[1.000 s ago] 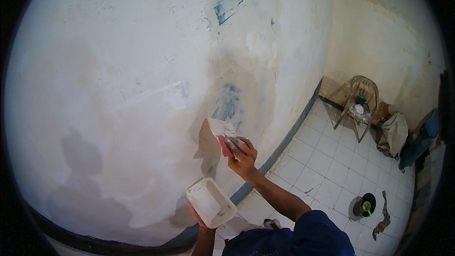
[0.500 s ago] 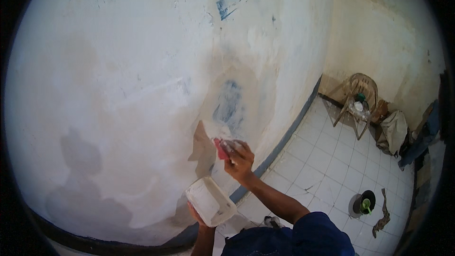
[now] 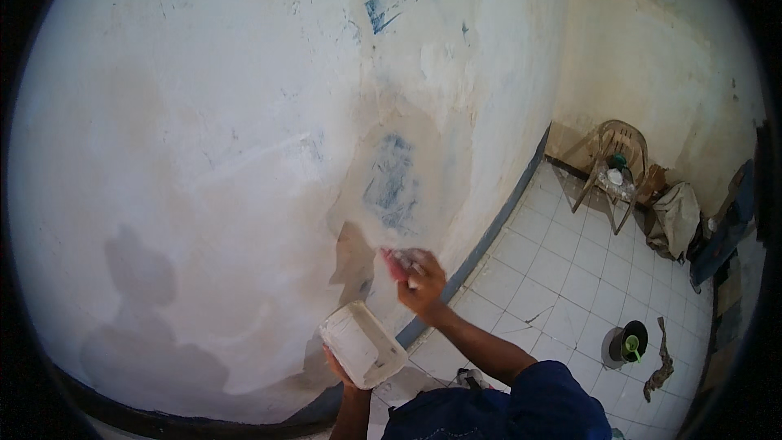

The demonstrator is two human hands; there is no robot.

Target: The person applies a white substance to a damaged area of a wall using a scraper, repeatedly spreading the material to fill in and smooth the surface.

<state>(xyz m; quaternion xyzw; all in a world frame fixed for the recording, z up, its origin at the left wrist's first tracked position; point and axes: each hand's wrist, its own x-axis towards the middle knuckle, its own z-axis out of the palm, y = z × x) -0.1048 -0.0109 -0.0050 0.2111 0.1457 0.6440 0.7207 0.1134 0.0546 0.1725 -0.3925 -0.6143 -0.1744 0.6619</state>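
My right hand grips a red putty scraper, its fingers smeared with white. The scraper is at the pale wall, just below a bluish worn patch ringed by a damp-looking beige area. I cannot tell whether its edge touches the wall. Lower down, my left hand holds a shallow off-white rectangular tub from its left side and beneath. White paste lies inside the tub, mostly toward the left. Most of the left fingers are hidden under the tub.
A grey-blue skirting band runs along the wall's foot beside white floor tiles. On the right stand a dark bucket with something green in it and a crumpled brown rag. Farther back are a plastic chair bearing items and a pale sack.
My right hand with the scraper has moved slightly down and to the right, away from the blue patch. The left hand and the tub have hardly moved.
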